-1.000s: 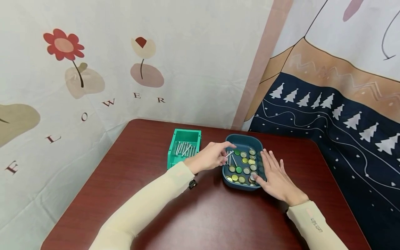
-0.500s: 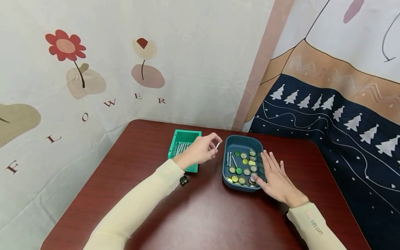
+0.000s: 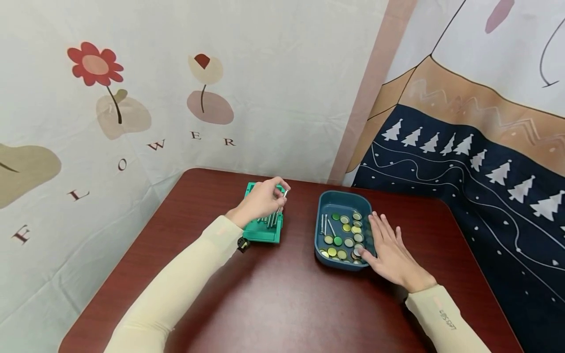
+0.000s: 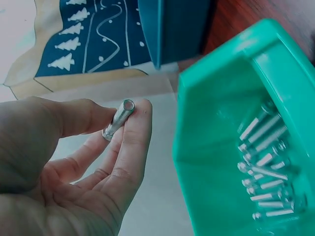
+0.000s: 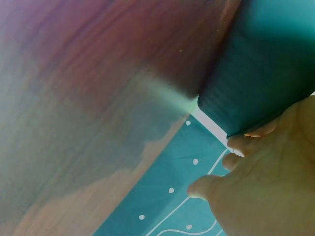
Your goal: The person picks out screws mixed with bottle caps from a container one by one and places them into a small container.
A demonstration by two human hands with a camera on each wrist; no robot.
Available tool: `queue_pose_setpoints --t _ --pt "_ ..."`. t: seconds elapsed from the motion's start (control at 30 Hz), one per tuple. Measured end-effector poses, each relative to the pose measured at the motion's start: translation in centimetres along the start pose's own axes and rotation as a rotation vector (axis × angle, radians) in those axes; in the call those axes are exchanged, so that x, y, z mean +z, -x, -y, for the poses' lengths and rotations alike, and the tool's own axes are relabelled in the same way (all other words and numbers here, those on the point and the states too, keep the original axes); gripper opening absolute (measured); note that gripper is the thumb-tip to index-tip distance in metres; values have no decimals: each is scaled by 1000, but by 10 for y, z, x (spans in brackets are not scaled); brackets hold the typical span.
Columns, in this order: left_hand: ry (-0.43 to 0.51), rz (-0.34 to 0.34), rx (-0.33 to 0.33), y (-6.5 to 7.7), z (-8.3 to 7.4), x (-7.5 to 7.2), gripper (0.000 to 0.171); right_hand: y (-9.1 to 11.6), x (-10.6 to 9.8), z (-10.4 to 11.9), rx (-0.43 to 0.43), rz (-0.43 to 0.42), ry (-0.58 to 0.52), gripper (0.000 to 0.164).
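Observation:
In the head view my left hand (image 3: pixel 261 200) is over the green bin (image 3: pixel 262 237). Its thumb and fingertips pinch a silver metal bolt (image 4: pixel 117 121), which is tilted in the left wrist view. Several similar bolts (image 4: pixel 268 172) lie inside the bin, partly covered by the hand in the head view. My right hand (image 3: pixel 395 252) lies with straight fingers along the right rim of the blue tray (image 3: pixel 340 197), its thumb over the edge. In that tray are green, yellow and silver bottle caps (image 3: pixel 348 242), plus a few bolts (image 3: pixel 324 225) at the left side.
The brown table (image 3: pixel 282 304) carries both containers, with a strip of its surface between them. A printed cloth (image 3: pixel 282 88) hangs behind the table. A dark blue patterned cloth (image 3: pixel 441 196) hangs along its right side.
My left hand has carried the bolt leftward from the blue tray to over the green bin. The right hand has stayed at the tray's rim.

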State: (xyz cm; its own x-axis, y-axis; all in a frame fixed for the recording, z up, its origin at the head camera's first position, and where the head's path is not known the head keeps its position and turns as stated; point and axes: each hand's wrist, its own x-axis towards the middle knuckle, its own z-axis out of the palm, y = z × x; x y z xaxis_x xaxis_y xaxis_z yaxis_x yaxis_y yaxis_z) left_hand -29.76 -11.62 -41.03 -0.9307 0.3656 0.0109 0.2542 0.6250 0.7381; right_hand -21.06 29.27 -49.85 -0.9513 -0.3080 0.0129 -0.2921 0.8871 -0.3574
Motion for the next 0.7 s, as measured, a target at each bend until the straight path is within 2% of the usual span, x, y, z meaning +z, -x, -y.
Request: queue_pose_setpoints --t 0.3,0.7 --pt "-81 -60 -73 -1 22 -9 36 -1 -1 2 -9 -4 -8 103" --pt "-104 14 -198 -9 33 -6 32 -1 0 1 -6 -10 0 103"
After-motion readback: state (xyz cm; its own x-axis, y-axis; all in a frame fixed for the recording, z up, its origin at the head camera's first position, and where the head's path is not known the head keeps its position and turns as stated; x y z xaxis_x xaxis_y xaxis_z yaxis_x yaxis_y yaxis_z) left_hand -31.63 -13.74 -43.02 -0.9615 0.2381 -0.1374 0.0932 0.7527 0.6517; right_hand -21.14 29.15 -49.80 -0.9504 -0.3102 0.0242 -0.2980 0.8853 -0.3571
